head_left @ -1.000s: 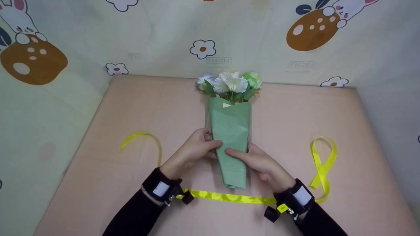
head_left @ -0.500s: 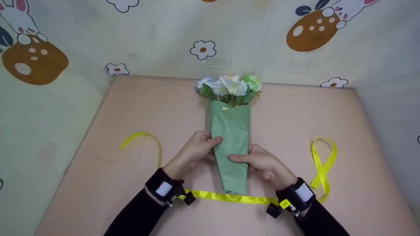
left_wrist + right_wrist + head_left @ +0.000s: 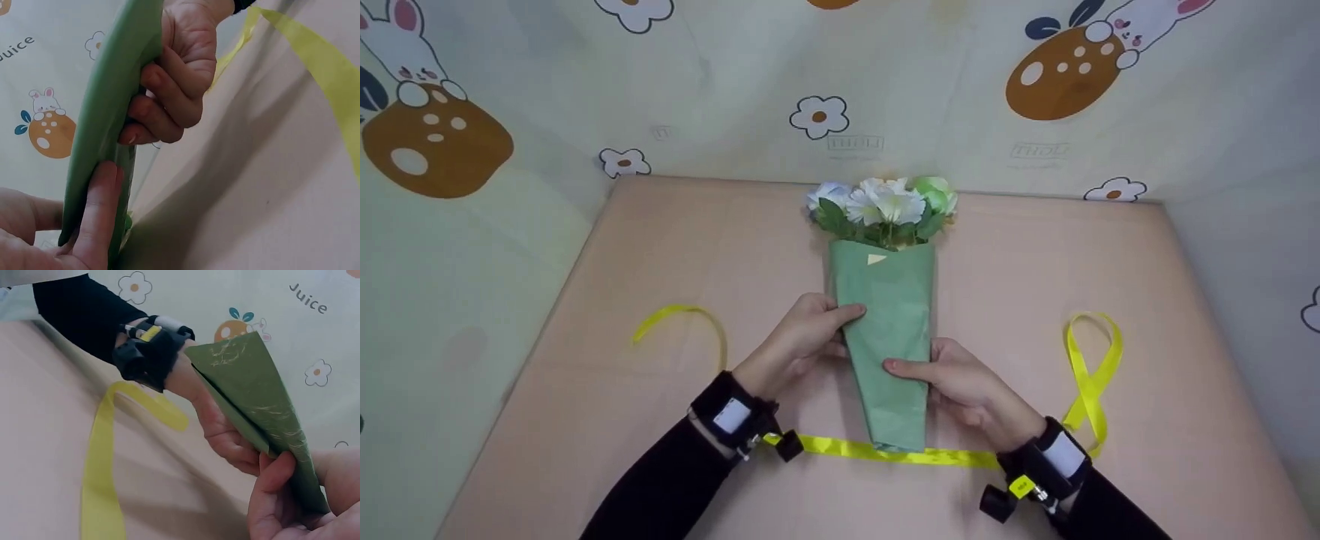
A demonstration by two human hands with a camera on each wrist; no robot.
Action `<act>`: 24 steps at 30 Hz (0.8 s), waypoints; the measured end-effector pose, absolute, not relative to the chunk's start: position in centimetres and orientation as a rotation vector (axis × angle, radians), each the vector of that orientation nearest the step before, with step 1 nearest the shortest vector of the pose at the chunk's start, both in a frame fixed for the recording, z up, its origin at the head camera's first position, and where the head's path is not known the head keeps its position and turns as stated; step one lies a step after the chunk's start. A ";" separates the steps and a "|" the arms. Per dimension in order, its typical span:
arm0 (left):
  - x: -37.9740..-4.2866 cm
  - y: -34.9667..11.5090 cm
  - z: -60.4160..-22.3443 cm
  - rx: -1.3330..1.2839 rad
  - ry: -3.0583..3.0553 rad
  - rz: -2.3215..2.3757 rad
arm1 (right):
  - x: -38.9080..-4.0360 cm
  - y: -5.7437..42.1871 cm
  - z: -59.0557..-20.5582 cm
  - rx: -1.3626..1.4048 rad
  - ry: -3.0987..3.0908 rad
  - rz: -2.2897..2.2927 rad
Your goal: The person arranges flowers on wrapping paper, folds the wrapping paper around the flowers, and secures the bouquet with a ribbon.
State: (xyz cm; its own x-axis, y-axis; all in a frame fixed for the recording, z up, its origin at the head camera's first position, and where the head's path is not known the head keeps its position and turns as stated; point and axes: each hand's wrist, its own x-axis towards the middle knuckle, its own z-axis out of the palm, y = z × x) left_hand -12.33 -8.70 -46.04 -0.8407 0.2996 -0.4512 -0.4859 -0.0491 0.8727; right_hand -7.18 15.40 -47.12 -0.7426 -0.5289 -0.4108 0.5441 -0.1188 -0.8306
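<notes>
A bouquet wrapped in green paper (image 3: 885,300) is held between both hands, its white, blue and pale green flowers (image 3: 889,204) pointing to the back of the table. My left hand (image 3: 810,330) grips the wrap's left edge, thumb on the front and fingers behind. Lower down, my right hand (image 3: 971,382) pinches the right edge with its thumb across the front. Curled fingers (image 3: 163,107) show behind the paper in the left wrist view. A yellow ribbon (image 3: 847,448) runs across the table under the bouquet's narrow lower end, which is folded over. The right wrist view shows the creased wrap (image 3: 259,394) tilted above the table.
The ribbon's left tail (image 3: 682,309) curves on the table, and its right tail makes a loop (image 3: 1099,367). Patterned cloth (image 3: 720,90) hangs behind the pinkish table (image 3: 622,247) and along its sides.
The bouquet has come slightly nearer to the person, so its lower end now overlaps the ribbon. The right hand moved down a little with it; both hands keep their hold.
</notes>
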 end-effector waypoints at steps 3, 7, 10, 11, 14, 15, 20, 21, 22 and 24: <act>-12.4 -8.8 -46.2 -0.197 1.694 1.932 | -6.5 15.6 -46.9 -0.007 1.507 -1.866; -12.3 -8.8 -46.4 -0.187 1.713 1.925 | -5.6 16.7 -46.4 -0.037 1.672 -1.676; -12.0 -8.7 -46.8 -0.185 1.720 1.931 | -4.9 18.4 -46.1 -0.143 1.854 -1.495; -11.8 -8.7 -46.9 -0.184 1.725 1.932 | -4.7 19.0 -46.1 -0.220 1.916 -1.442; -11.6 -8.6 -47.0 -0.187 1.746 1.920 | -3.9 20.6 -46.2 -0.478 2.049 -1.305; -11.5 -8.6 -47.0 -0.190 1.758 1.914 | -3.6 20.9 -46.4 -0.563 2.083 -1.265; -11.3 -8.6 -47.0 -0.197 1.778 1.904 | -2.7 20.9 -47.3 -0.677 2.241 -1.093; -11.3 -8.6 -47.0 -0.192 1.778 1.905 | -2.7 20.8 -47.5 -0.647 2.297 -1.054; -11.2 -8.6 -47.1 -0.184 1.776 1.906 | -2.8 20.7 -47.5 -0.604 2.346 -1.022; -11.1 -8.6 -47.2 -0.176 1.766 1.903 | -3.2 20.5 -47.6 -0.520 2.435 -0.974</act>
